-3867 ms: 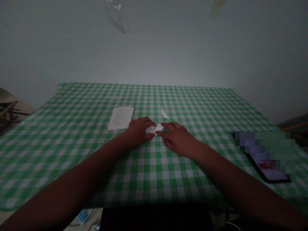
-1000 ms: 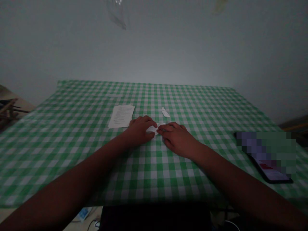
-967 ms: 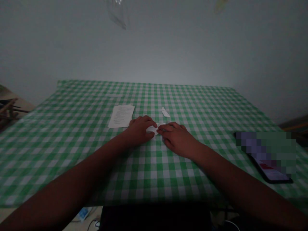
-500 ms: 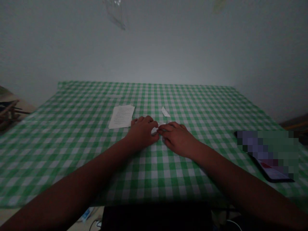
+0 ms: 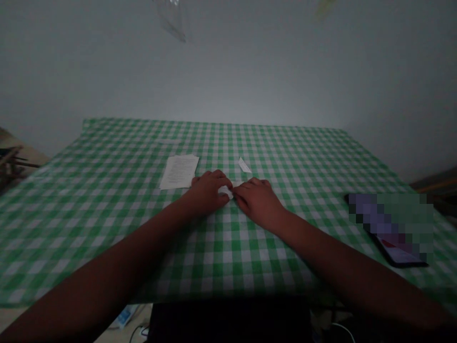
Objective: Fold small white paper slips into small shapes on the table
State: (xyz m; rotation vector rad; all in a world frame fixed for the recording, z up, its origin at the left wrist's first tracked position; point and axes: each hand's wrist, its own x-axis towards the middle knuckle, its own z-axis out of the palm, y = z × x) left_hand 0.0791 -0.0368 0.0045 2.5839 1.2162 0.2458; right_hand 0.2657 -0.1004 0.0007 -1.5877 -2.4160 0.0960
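Between my hands, low on the tablecloth, is a small piece of white paper [image 5: 224, 191], mostly covered by fingers. My left hand [image 5: 208, 190] has its fingers curled over the paper, with the thumb at the near side. From the right, my right hand [image 5: 256, 197] pinches the same paper, its fingertips meeting the left hand's. Beyond them lies a small folded paper [image 5: 244, 165] with slanted ends. Just left of my left hand rests a stack of printed paper sheets [image 5: 179, 171].
A green and white checked tablecloth [image 5: 228, 252] covers the table. To the right lies a phone [image 5: 385, 233] with its screen lit and partly blurred out. A faint clear strip [image 5: 169, 141] lies at the back left. The wall [image 5: 228, 71] stands behind the table.
My right hand's fingers have shifted slightly and pinch closer together at the paper. Both hands stay at the same spot, and the whole view has moved a little.
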